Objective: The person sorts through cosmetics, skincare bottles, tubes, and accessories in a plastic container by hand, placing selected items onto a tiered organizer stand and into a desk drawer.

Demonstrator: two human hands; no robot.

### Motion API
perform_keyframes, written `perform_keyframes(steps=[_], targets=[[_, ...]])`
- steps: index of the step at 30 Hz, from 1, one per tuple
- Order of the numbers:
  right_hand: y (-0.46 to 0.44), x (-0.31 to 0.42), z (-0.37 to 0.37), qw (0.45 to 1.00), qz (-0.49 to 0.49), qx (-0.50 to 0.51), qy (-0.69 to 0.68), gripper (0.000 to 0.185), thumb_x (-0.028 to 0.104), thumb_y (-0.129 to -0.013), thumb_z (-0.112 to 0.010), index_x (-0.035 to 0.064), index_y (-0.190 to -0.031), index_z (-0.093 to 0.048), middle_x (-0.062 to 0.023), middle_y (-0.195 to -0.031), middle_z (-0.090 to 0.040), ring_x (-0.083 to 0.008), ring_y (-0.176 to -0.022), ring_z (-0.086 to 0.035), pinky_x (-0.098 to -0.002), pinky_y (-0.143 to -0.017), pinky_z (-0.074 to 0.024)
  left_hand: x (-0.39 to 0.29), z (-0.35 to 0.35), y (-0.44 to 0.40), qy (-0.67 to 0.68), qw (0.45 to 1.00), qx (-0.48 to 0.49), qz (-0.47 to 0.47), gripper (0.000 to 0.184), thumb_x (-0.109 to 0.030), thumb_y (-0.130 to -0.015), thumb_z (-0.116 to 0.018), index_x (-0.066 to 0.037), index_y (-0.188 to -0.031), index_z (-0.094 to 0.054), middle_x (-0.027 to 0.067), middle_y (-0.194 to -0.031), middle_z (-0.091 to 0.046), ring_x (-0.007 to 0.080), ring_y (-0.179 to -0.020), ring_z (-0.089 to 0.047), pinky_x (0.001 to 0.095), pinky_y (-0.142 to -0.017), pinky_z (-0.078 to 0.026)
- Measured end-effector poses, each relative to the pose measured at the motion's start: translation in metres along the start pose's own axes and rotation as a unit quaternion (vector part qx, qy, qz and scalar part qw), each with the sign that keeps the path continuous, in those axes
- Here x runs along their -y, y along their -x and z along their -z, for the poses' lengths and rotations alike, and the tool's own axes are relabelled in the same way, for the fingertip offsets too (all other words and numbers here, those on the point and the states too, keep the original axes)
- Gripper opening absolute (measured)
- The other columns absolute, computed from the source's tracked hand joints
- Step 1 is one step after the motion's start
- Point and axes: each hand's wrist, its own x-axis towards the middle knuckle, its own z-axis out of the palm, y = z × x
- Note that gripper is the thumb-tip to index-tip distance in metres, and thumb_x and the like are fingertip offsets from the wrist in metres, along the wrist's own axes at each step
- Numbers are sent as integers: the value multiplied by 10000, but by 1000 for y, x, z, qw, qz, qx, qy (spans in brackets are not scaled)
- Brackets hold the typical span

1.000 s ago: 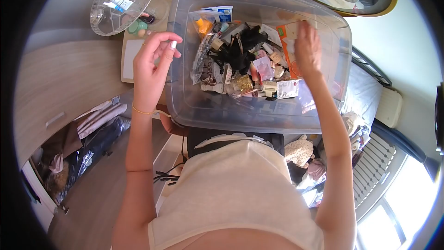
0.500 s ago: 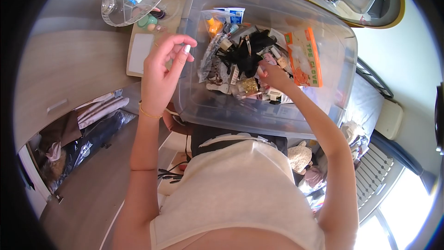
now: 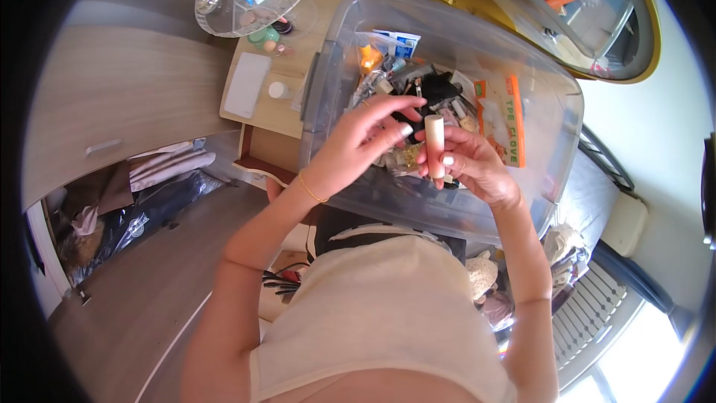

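Observation:
My right hand (image 3: 477,168) is closed around a slim cosmetic tube (image 3: 434,138), cream at the top and pinkish brown lower down, held nearly upright. Just to its left, my left hand (image 3: 358,142) is open with curved fingers and nothing in it, its fingertips close to the tube but apart from it. Both hands are over a clear plastic bin (image 3: 548,123). Inside lie jumbled small cosmetics, a black fabric item (image 3: 441,89), an orange-edged TPE glove packet (image 3: 513,123) and a blue-and-white packet (image 3: 404,43). My hands hide part of the pile.
Left of the bin, a wooden table (image 3: 291,78) bears a white flat rectangle (image 3: 248,85), a small white round container (image 3: 278,90) and a clear divided tray (image 3: 280,19). A gold-rimmed mirror (image 3: 650,45) stands behind. At lower left is an open cabinet with folded clothes (image 3: 168,172).
My right hand has come up out of the pile toward me with the cosmetic tube. My left hand has moved right, from the bin's left edge to beside the tube. The view has shifted slightly.

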Motion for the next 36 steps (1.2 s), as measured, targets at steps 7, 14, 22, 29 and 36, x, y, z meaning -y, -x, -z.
perform_keyframes(steps=[7, 14, 22, 29, 36], targets=[[-9, -4, -17, 986, 37, -163, -18, 247, 110, -846, -606, 3, -1053, -525, -53, -824, -593, -69, -615, -483, -190, -507, -361, -5, 3, 5, 6, 1000, 6, -23, 252, 58, -795, -596, 7, -1033, -529, 60, -996, -540, 116, -899, -559, 244, -747, -492], [-24, -5, -51, 827, 139, -260, 479, 203, 34, -766, -683, 19, -919, -551, -8, -695, -554, -56, -575, -493, -204, -503, -407, -3, -9, 15, -196, 976, -53, -80, 247, -59, -763, -652, -20, -946, -492, 121, -783, -576, 299, -725, -588, 340, -644, -468], [-30, -3, -62, 857, 183, -236, 420, 273, -36, -827, -544, 21, -1091, -506, -36, -792, -572, -75, -633, -527, -219, -577, -425, -6, 44, 4, -79, 969, -185, -145, 142, 4, -773, -642, -31, -896, -578, 75, -958, -646, 155, -917, -612, 283, -811, -483], [-28, -11, -52, 861, 129, -262, 417, 182, 3, -872, -500, 6, -1053, -517, -40, -790, -579, -77, -655, -523, -203, -594, -428, 3, 167, -20, -159, 875, -432, -150, 194, 90, -774, -600, -12, -929, -545, 38, -971, -608, 104, -873, -597, 232, -760, -487], [-24, -17, -46, 863, 103, -263, 420, 174, 5, -873, -491, -2, -1043, -527, -36, -768, -582, -80, -656, -531, -215, -612, -439, 24, 234, -31, -225, 815, -511, -154, 236, 73, -765, -598, -20, -956, -496, 56, -882, -639, 140, -778, -611, 260, -714, -487]])
